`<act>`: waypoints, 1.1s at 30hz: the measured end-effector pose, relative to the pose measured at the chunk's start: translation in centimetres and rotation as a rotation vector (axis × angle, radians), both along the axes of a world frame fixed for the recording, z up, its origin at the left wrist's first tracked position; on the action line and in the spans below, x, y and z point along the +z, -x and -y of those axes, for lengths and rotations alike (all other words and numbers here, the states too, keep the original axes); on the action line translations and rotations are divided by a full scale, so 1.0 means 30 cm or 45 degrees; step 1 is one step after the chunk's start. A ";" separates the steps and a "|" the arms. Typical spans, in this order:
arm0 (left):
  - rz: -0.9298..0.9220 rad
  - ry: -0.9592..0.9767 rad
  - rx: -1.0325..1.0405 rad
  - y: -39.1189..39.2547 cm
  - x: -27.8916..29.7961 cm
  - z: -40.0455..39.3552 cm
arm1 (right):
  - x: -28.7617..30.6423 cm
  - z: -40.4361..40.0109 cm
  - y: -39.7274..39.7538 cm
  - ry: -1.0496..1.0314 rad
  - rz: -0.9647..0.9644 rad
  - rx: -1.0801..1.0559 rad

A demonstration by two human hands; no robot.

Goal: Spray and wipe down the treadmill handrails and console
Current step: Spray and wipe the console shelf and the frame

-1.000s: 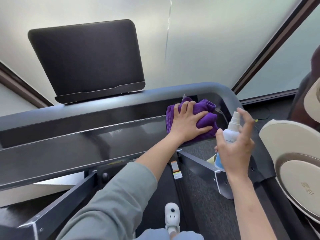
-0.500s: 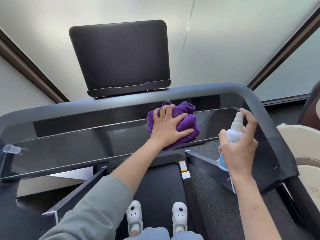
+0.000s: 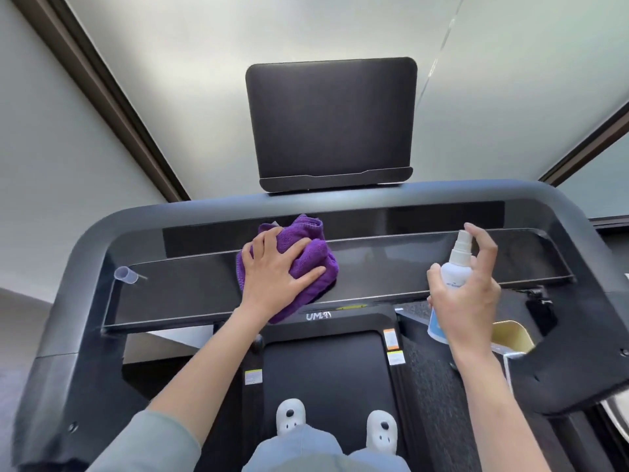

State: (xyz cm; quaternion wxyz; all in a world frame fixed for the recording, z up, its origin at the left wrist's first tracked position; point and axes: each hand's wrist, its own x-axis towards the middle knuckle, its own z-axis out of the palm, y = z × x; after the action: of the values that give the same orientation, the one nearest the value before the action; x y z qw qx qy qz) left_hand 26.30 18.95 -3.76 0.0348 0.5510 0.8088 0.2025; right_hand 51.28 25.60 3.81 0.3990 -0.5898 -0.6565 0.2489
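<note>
Head view: a purple cloth is pressed onto the console by the left hand, fingers spread; at 3 o'clock, a spray bottle is gripped by the right hand.

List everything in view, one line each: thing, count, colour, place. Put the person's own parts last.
cloth: 1, purple, bunched on the console, middle
spray bottle: 1, white with blue label, upright over the console's right part
console: 1, glossy black, across the frame
tablet stand: 1, dark, upright behind the console
handrail frame: 1, dark grey, round the console
clear cap: 1, transparent, console's left end
belt: 1, black, below the console
yellow container: 1, right of the belt
shoes: 2, white, on the belt
left hand: presses the cloth
right hand: holds the spray bottle
</note>
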 end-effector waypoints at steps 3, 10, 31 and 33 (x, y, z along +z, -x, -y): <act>0.027 0.011 0.070 0.093 0.000 0.069 | -0.001 0.027 0.073 -0.011 -0.013 0.037; 0.033 -0.052 0.331 0.291 -0.002 0.222 | -0.004 0.069 0.194 0.013 -0.042 0.099; -0.109 -0.122 0.696 0.064 -0.010 0.034 | 0.202 -0.228 0.363 -0.332 0.101 0.316; -0.118 -0.145 0.704 0.065 -0.008 0.029 | 0.211 -0.271 0.387 -0.333 0.116 0.324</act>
State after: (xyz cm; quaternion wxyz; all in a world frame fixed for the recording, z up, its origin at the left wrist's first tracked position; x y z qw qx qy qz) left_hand 24.37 18.08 -4.00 -0.0898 0.3195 0.9164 0.2240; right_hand 39.69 33.74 10.16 0.4075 -0.4558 -0.7699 0.1830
